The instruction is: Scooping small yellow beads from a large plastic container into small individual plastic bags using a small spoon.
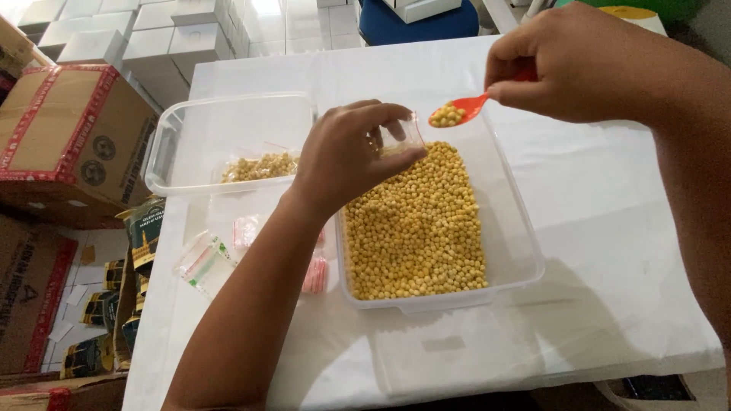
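step: filling, spoon (464, 108) loaded with beans, beside the bag (401, 135) mouth
left hand (346, 156): fingers pinched on bag, over the tub (525, 251) (of beans)
right hand (575, 65): clamped on spoon
next: needs a steady tip into bag

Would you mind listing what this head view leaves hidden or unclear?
- Small clear bag: mostly covered by the left hand; its fill level is hidden.
- Red spoon handle: buried in the right hand.
- Second clear tub: its yellow contents blur behind the wall.
- Cardboard box: cut by the left edge.
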